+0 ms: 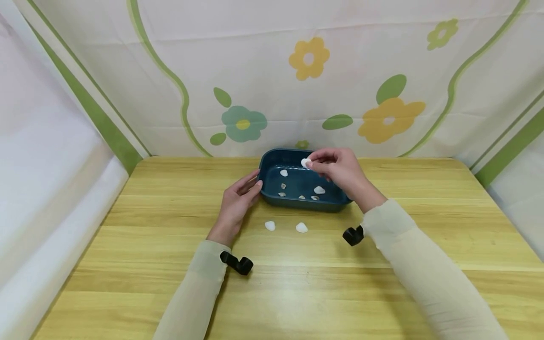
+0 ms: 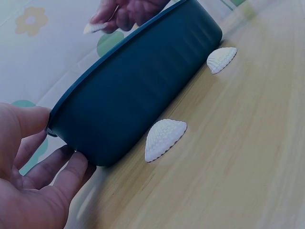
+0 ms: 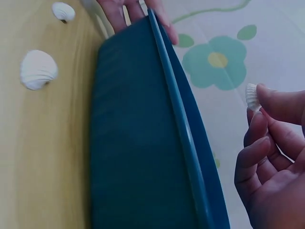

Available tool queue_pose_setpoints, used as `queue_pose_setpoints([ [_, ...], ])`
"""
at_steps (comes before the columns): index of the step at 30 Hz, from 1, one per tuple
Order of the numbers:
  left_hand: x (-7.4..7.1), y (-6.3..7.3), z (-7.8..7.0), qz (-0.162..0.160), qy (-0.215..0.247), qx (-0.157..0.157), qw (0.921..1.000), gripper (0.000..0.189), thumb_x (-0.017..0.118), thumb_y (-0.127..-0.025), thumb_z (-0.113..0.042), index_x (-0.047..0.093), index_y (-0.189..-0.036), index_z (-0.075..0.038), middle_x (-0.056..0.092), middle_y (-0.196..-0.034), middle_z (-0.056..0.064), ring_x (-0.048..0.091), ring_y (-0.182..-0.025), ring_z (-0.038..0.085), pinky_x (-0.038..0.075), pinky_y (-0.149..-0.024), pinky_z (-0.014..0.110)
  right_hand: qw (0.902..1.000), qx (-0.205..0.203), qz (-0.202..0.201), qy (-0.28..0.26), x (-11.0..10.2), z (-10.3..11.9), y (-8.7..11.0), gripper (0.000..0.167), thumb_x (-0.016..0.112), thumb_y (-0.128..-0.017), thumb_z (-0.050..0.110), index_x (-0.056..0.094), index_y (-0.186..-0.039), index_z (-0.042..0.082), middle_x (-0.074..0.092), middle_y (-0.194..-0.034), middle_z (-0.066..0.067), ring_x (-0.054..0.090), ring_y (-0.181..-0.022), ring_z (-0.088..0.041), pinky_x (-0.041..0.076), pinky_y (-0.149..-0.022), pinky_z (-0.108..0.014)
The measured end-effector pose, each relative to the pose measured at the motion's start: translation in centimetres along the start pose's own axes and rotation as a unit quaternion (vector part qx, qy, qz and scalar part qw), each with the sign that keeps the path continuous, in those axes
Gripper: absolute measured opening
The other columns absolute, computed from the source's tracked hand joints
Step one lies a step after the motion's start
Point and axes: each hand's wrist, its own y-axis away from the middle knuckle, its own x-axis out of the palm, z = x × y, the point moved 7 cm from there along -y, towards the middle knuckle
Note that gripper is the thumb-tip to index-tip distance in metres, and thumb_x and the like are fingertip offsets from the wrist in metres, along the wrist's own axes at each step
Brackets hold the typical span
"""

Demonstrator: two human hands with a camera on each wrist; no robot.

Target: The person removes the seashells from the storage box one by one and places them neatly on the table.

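Observation:
My right hand (image 1: 337,169) pinches a small white seashell (image 1: 305,163) between thumb and fingertips, above the far part of a dark blue rectangular dish (image 1: 293,203). The right wrist view shows the ribbed edge of this held shell (image 3: 251,97). At the dish's left end, my left hand (image 1: 238,203) grips it, thumb at the rim and fingers low against the outer wall. Inside the dish lie several shells, among them a white shell (image 1: 284,173) on the left and another white shell (image 1: 319,190) toward the right front.
Two white shells lie on the wooden table (image 1: 297,293) in front of the dish: a left shell (image 1: 270,225) and a right shell (image 1: 301,227). Behind the table hangs a white curtain (image 1: 263,56) with printed flowers. Black wrist cameras sit at both cuffs.

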Motion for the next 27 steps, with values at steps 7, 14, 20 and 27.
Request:
queue_pose_setpoints([
  [7,0.1,0.1,-0.1,0.003,0.0,-0.002,1.0,0.039,0.072,-0.106,-0.028,0.07,-0.144,-0.032,0.063,-0.154,-0.001,0.061,-0.141,0.015,0.052,-0.119,0.037,0.9998,0.019,0.009,-0.007,-1.0,-1.4,3.1,0.033,0.08,-0.099,0.037,0.076,-0.118,0.01,0.071,-0.09,0.001,0.058,-0.08,-0.028,0.053,-0.067,-0.032],
  [14,0.1,0.2,-0.2,0.003,0.003,-0.002,1.0,0.039,0.073,-0.105,-0.028,0.07,-0.144,-0.033,0.063,-0.154,-0.001,0.062,-0.141,0.015,0.052,-0.118,0.037,0.9997,0.012,0.017,-0.012,-1.5,-1.7,5.9,0.032,0.08,-0.1,0.033,0.075,-0.118,0.008,0.071,-0.087,0.0,0.057,-0.073,-0.021,0.052,-0.063,-0.03],
  [20,-0.1,0.2,-0.3,-0.002,0.001,0.0,1.0,0.039,0.073,-0.105,-0.029,0.07,-0.144,-0.033,0.063,-0.154,-0.001,0.062,-0.142,0.015,0.052,-0.118,0.038,0.9994,0.013,0.02,-0.026,-1.3,-2.2,7.5,0.029,0.082,-0.098,0.026,0.076,-0.116,0.004,0.074,-0.092,-0.011,0.059,-0.072,-0.024,0.052,-0.06,-0.031],
  [27,-0.1,0.4,-0.3,-0.001,0.004,-0.001,1.0,0.04,0.074,-0.105,-0.028,0.07,-0.144,-0.033,0.063,-0.155,-0.001,0.061,-0.142,0.016,0.052,-0.119,0.038,0.9996,0.014,0.022,-0.007,-0.9,-3.1,8.7,0.028,0.084,-0.097,0.026,0.078,-0.114,0.005,0.074,-0.093,-0.018,0.062,-0.072,-0.027,0.054,-0.059,-0.032],
])
